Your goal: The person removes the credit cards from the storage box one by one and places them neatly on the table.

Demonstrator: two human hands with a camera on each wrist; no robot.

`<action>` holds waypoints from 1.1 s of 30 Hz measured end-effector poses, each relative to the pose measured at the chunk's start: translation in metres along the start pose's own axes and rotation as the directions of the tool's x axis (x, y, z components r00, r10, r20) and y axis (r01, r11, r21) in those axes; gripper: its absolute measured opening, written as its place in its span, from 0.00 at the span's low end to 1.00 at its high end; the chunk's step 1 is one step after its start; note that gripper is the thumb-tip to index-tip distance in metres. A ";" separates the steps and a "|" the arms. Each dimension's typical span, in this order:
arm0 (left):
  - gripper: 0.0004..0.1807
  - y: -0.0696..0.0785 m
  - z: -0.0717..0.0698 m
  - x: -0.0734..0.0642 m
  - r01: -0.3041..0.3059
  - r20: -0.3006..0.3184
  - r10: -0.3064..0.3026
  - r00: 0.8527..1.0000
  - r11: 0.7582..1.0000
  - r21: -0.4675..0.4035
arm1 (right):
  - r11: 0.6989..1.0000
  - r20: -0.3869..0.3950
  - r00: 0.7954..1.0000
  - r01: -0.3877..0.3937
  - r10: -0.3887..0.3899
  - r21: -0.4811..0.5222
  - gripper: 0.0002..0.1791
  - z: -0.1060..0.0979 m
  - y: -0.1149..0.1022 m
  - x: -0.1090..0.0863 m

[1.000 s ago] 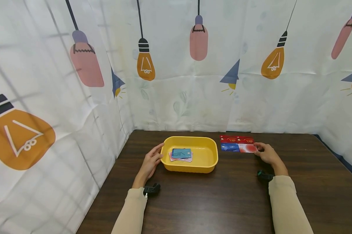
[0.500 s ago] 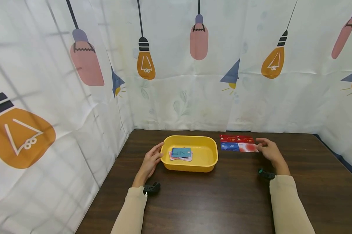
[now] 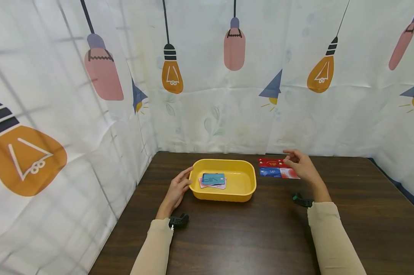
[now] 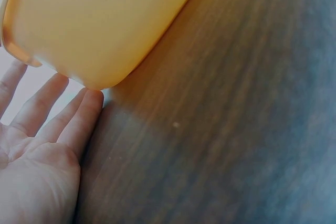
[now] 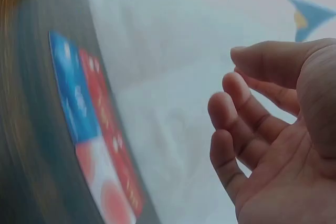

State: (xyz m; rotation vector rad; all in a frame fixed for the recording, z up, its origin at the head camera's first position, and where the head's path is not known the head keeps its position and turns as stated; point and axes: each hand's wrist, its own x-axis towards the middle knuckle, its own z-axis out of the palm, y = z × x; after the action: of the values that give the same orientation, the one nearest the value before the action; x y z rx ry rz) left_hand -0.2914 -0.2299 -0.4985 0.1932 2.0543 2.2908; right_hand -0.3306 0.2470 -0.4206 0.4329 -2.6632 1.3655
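Observation:
My left hand [image 3: 174, 191] touches the left end of a yellow plastic basin [image 3: 240, 183]. In the left wrist view its straight fingertips rest against the basin wall [image 4: 100, 30]. Inside the basin lies a small pile of cards, a teal card [image 3: 214, 179] on top. To the right, on the table, red VIP cards [image 3: 269, 163] line up behind a blue VIP card [image 3: 270, 172] and a white card with red circles [image 3: 288, 173]. Above the right end of these cards hovers my right hand [image 3: 304, 168], its fingers loosely bent around nothing and partly hiding the red cards.
The dark wooden table [image 3: 241, 236] extends in front of the basin and to both sides. A white curtain [image 3: 207, 122] printed with lamps stands along the table's back edge and left side. A black strap device [image 3: 178, 220] sits at the left wrist.
My right hand has let go of the white card, after that card shifted slightly right and back left, and has risen up and to the left over the red cards. My left hand stays put.

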 end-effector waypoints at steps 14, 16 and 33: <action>0.30 0.000 0.001 0.000 -0.004 -0.005 0.004 1.000 1.000 -0.016 | 0.990 0.075 0.987 0.141 -0.142 0.019 0.21 0.043 -0.060 0.004; 0.30 0.000 0.001 0.000 -0.003 -0.004 0.003 1.000 1.000 -0.020 | 0.986 0.078 0.984 0.160 -0.162 0.042 0.21 0.049 -0.065 0.004; 0.30 0.000 0.001 0.001 -0.019 0.006 0.019 1.000 1.000 -0.019 | 0.979 0.092 0.981 0.159 -0.171 0.124 0.20 0.100 -0.086 0.003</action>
State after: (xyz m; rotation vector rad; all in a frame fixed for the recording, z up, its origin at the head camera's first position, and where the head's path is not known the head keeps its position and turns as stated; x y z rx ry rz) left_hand -0.2919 -0.2288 -0.4981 0.2191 2.0362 2.3168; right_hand -0.3049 0.1176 -0.4114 0.7396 -2.5648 1.4894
